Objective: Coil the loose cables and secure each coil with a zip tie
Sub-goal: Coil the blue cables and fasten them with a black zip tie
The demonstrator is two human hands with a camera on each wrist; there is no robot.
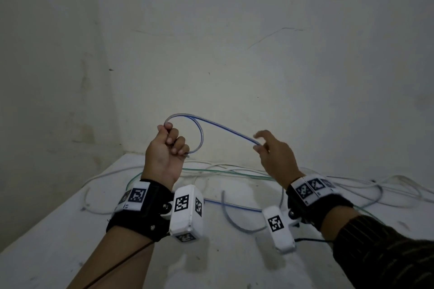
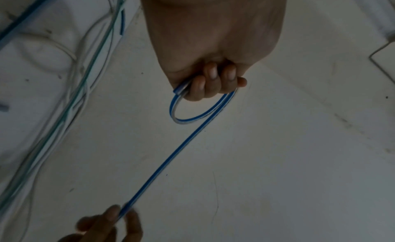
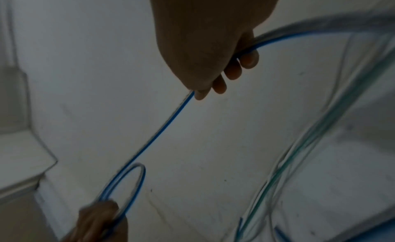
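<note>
- Left hand: raised above the desk, fingers curled in a closed grip round the blue-striped cable; it holds the cut end and one finished loop, which hangs just below the knuckles in the left wrist view.
- Right hand: raised a little to the right of the left, thumb and fingers in a narrow grip on the same cable; the run between the two hands is nearly straight.
- Blue-striped cable, remainder: leaves the right hand and drops to the white desk, where it lies among the others.
- Other cables on the desk: a green-tinted cable and several white cables, all loose, overlapping, uncoiled.
- Zip ties: none visible in any view.
- Step in hand, as I judge it: coiling the first cable, with only one turn made.
- Next move, as I judge it: the right hand brings its stretch round to the left hand as a second turn of matching size, and the left grip opens just enough to take it without dropping the first loop.
- Caution: the trailing length crosses other cables and may snag or drag them.
</note>
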